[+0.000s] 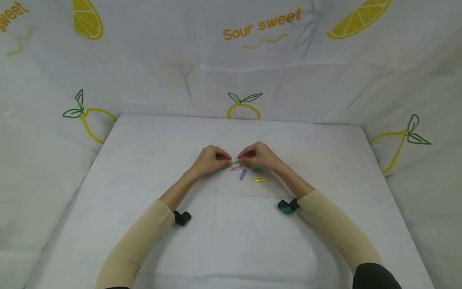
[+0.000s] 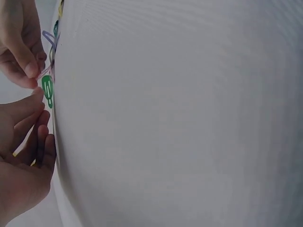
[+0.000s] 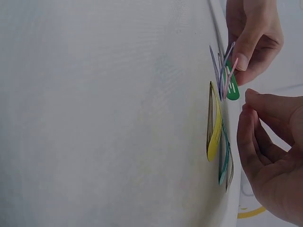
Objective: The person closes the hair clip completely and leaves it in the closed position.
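Observation:
A green snap hair clip [image 3: 232, 87] stands between the hands. The fingertips of my left hand [image 1: 213, 161] pinch one end of it. My right hand [image 1: 262, 157] has thumb and fingertips drawn together beside the clip's wide end; whether they grip it cannot be made out. Just below the hands in the head view lie a pink hair clip [image 1: 236, 169], a purple hair clip [image 1: 243, 174] and a yellow hair clip [image 1: 258, 180]. A teal hair clip [image 1: 257, 169] is partly under my right hand.
A white-covered table [image 1: 231, 241] carries the clips. Behind and beside it hangs a white curtain [image 1: 151, 80] printed with lemons. A dark wrist camera [image 1: 182, 218] sits at the left cuff, another dark camera [image 1: 288, 206] at the right.

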### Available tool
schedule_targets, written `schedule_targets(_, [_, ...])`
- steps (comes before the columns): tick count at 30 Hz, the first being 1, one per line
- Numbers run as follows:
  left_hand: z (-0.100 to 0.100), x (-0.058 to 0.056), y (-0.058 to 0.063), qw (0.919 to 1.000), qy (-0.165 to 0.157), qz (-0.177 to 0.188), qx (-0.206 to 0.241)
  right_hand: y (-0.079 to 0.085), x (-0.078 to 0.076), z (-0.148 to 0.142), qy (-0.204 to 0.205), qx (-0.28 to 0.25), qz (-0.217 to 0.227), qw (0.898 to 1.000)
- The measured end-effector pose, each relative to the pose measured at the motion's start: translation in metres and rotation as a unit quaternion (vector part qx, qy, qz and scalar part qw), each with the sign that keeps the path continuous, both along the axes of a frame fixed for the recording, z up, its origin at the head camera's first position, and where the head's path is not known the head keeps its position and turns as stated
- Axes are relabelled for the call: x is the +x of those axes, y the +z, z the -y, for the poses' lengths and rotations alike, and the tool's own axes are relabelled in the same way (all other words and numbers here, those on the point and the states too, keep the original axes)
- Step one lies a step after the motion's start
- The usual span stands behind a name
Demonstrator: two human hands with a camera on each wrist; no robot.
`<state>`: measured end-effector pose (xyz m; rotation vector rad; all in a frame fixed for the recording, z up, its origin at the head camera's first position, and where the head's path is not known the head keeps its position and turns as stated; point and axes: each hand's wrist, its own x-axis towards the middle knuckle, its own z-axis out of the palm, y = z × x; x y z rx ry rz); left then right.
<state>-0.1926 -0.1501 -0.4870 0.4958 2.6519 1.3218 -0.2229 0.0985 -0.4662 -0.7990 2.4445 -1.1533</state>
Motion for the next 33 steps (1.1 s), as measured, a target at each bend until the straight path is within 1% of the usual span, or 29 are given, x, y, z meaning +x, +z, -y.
schedule_targets(12, [0.009,0.001,0.000,1.0000,0.000,0.004,-0.002,0.001,0.003,0.007,-0.011,0.023,0.009,1.000])
schedule_targets(17, [0.012,0.000,0.001,0.9999,0.000,0.015,0.005,0.000,0.003,0.007,-0.017,0.031,0.014,0.999])
schedule_targets(23, [0.013,0.000,0.001,0.9997,-0.004,0.023,0.010,0.000,0.003,0.007,-0.020,0.042,0.021,0.999])
schedule_targets(33, [0.013,-0.001,0.000,0.9997,-0.008,0.022,0.009,0.001,0.004,0.006,-0.017,0.050,0.024,0.998])
